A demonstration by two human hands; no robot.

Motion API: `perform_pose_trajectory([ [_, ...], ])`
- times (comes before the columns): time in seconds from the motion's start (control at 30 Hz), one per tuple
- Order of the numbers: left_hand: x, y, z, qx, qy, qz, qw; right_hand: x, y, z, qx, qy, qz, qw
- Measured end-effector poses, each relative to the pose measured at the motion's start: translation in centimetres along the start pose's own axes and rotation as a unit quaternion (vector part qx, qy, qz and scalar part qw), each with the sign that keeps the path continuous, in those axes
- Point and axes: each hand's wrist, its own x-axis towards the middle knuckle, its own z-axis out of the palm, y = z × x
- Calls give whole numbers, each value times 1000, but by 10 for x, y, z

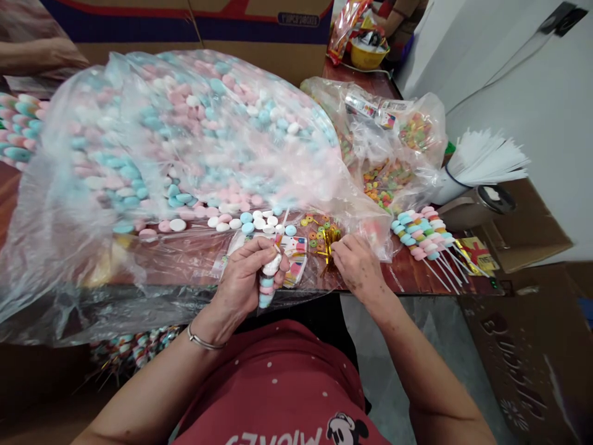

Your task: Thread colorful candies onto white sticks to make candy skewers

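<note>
A stick of stacked pink, white and blue round candies (267, 285) is grasped in the clenched left hand (248, 278) at the near edge of the brown wooden table (412, 275). Thin gold twist ties (328, 244) are pinched by the right hand (356, 266), just beside the large clear plastic bag of pastel candies (185, 142).

A small packing workroom for sweets, likely home-run. A wooden counter (417, 275) is heaped with a huge plastic bag (185, 142) of pastel candies, a smaller bag of ring sweets (389, 161), finished candy sticks (424, 235), a cup of white sticks (482, 164) and gold twist ties (328, 242). Cardboard cartons (194, 28) stand around.
</note>
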Motion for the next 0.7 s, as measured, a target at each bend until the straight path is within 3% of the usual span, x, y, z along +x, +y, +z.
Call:
perform_pose_trajectory([
  [0.13,0,-4,-3,4,-4,-8,1000,8,-3,8,-59,-28,25,998],
  [0.3,0,-7,-3,4,-30,-14,999,11,-1,1,-54,48,28,997],
  [0.43,1,-10,6,16,-62,-18,998,14,0,0,9,88,75,993],
  [0.57,5,-17,12,23,-86,-32,996,17,7,9,109,88,61,988],
  [0.7,7,-21,11,29,-89,-28,995,16,11,11,139,101,58,983],
])
